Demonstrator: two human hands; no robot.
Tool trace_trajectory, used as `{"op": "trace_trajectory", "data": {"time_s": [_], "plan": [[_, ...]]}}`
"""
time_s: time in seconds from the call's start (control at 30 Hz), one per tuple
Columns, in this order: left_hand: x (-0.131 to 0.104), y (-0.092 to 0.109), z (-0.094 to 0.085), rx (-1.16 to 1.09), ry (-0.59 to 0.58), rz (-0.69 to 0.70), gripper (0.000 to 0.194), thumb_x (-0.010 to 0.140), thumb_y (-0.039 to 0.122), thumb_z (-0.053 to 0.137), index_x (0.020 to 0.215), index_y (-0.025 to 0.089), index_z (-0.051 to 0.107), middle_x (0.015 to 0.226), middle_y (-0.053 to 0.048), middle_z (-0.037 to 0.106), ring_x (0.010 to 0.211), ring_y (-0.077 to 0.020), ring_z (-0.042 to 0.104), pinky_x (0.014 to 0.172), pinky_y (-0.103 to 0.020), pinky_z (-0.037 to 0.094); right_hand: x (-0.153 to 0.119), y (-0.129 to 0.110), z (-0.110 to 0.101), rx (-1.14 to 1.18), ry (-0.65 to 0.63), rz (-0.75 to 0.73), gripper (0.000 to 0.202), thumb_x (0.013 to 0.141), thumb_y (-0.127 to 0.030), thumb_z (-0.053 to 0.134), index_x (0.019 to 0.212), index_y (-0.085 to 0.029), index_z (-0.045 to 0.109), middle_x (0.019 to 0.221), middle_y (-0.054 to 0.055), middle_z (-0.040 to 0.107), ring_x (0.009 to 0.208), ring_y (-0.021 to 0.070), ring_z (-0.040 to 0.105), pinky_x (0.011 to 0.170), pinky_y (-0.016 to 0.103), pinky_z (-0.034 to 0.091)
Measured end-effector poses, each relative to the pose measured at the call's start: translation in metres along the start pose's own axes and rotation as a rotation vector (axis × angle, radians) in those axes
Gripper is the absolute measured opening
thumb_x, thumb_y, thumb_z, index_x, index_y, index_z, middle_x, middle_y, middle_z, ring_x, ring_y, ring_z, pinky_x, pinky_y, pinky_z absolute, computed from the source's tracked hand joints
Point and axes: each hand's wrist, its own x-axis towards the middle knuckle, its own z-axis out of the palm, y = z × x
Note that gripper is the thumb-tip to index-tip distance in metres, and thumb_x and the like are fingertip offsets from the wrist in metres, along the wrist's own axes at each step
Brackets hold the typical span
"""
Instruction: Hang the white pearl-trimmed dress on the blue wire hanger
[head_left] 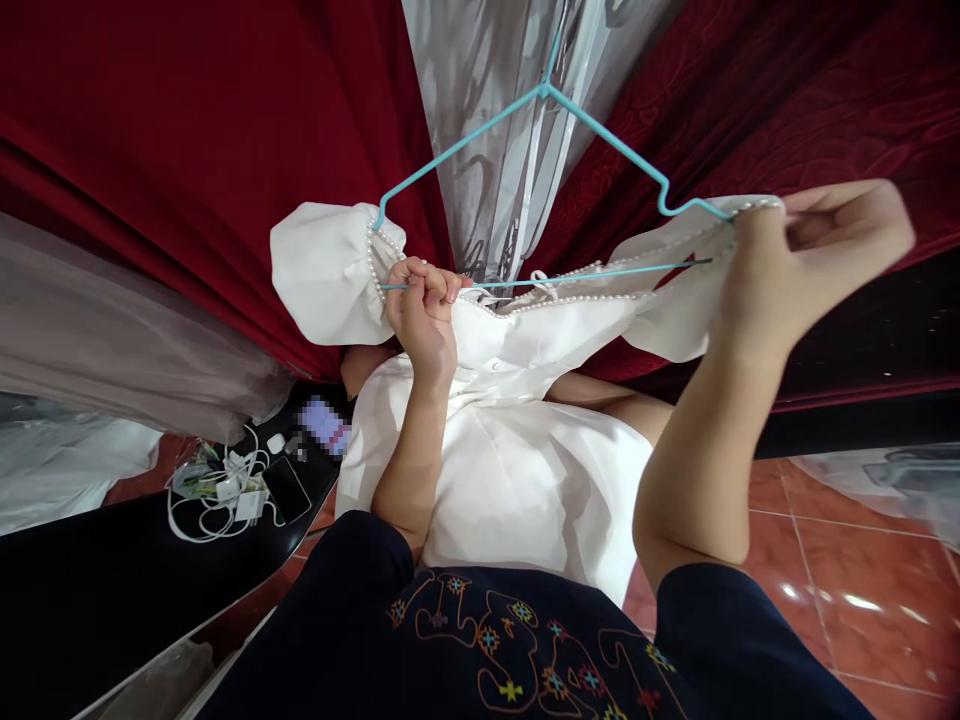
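Note:
A white dress (pixel 525 470) with puffed sleeves and a pearl-beaded neckline lies across my lap. A light blue hanger (pixel 480 130) is partly inside it, with its left end at the left sleeve's beaded edge and its right end under the right shoulder edge. My left hand (pixel 426 310) is closed around the hanger's lower bar and the neckline beside the left sleeve. At the right shoulder, my right hand (pixel 817 235) pinches the beaded edge next to the hanger's end; its fingertips are partly hidden.
Dark red curtains (pixel 225 120) and a sheer white curtain (pixel 487 130) hang in front. On a black table (pixel 97 590) at the left lie white cables (pixel 217 515), a phone (pixel 286 490) and a small white case (pixel 276 443). Red floor tiles (pixel 862 560) show at right.

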Motion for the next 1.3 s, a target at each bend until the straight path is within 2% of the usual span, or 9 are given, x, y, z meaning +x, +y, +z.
{"op": "trace_trajectory", "data": {"time_s": [0.1,0.2,0.5,0.67,0.83,0.93,1.07,1.2,1.3], "plan": [[-0.002,0.003,0.004,-0.05,0.027,-0.003,0.023,0.108,0.022,0.051,0.085,0.023,0.046,0.061,0.008,0.027,0.057,-0.0107,0.045,0.075,-0.027,0.053,-0.012,-0.027,0.025,-0.102,0.019,-0.001,0.029,0.076,-0.004,0.081,0.073,-0.013,0.054,0.069,-0.009,0.054,0.058,-0.0011,0.051,0.056,0.019,0.034],[-0.003,0.004,0.005,-0.072,0.022,-0.017,0.025,0.108,0.015,0.046,0.084,0.023,0.047,0.061,0.008,0.028,0.056,-0.0104,0.044,0.075,-0.027,0.052,-0.022,-0.042,0.041,-0.02,-0.008,0.011,0.027,0.078,0.003,0.076,0.071,-0.013,0.055,0.068,-0.008,0.055,0.059,-0.0008,0.052,0.057,0.018,0.034],[-0.003,0.003,0.006,-0.043,0.059,-0.066,0.027,0.108,0.013,0.041,0.083,0.023,0.046,0.06,0.008,0.026,0.055,-0.0107,0.043,0.074,-0.026,0.052,-0.023,-0.056,0.05,0.17,0.083,0.06,0.023,0.077,0.001,0.073,0.069,-0.014,0.057,0.065,-0.012,0.054,0.063,-0.0016,0.053,0.065,0.024,0.036],[0.001,0.004,0.004,-0.048,0.063,-0.048,0.027,0.107,0.012,0.039,0.083,0.023,0.045,0.06,0.008,0.025,0.054,-0.0105,0.041,0.072,-0.025,0.052,-0.036,-0.069,0.054,0.173,-0.101,0.064,0.02,0.077,-0.003,0.076,0.072,-0.013,0.06,0.068,-0.007,0.064,0.063,0.0,0.058,0.062,0.022,0.039],[0.005,0.004,0.0,-0.017,0.042,-0.019,0.023,0.106,0.014,0.041,0.086,0.023,0.047,0.061,0.008,0.026,0.055,-0.0106,0.041,0.072,-0.026,0.053,-0.049,-0.069,0.055,0.088,-0.243,0.081,0.028,0.079,0.0,0.077,0.074,-0.015,0.054,0.067,-0.006,0.059,0.06,0.0001,0.053,0.059,0.02,0.036],[0.007,0.004,-0.002,-0.033,0.011,-0.014,0.023,0.104,0.011,0.04,0.085,0.022,0.047,0.061,0.008,0.027,0.055,-0.0102,0.04,0.072,-0.026,0.053,-0.055,-0.068,0.047,0.126,-0.3,0.093,0.028,0.08,-0.012,0.083,0.082,-0.015,0.056,0.072,-0.005,0.059,0.059,-0.0006,0.052,0.057,0.02,0.034],[0.007,0.004,-0.002,-0.041,-0.001,-0.041,0.022,0.105,0.012,0.042,0.086,0.022,0.048,0.062,0.008,0.028,0.056,-0.0098,0.042,0.074,-0.026,0.054,-0.073,-0.087,0.043,0.252,-0.167,-0.047,0.032,0.086,-0.038,0.083,0.095,-0.017,0.061,0.089,-0.003,0.06,0.055,-0.0036,0.037,0.05,0.021,0.023],[0.007,0.006,-0.003,-0.032,0.001,-0.061,0.021,0.105,0.013,0.043,0.087,0.022,0.048,0.063,0.008,0.027,0.057,-0.0097,0.041,0.075,-0.025,0.054,-0.104,-0.101,0.056,0.267,-0.441,0.081,0.035,0.098,-0.055,0.067,0.113,-0.023,0.065,0.068,-0.007,0.045,0.051,0.0019,0.034,0.049,0.022,0.024],[0.007,0.007,-0.004,-0.035,-0.014,-0.063,0.02,0.104,0.013,0.044,0.086,0.022,0.048,0.064,0.008,0.028,0.058,-0.0098,0.042,0.074,-0.025,0.054,-0.129,-0.094,0.067,0.289,-0.509,0.181,0.035,0.1,-0.057,0.063,0.104,-0.023,0.064,0.065,-0.007,0.039,0.054,0.0035,0.033,0.05,0.022,0.023]]}}
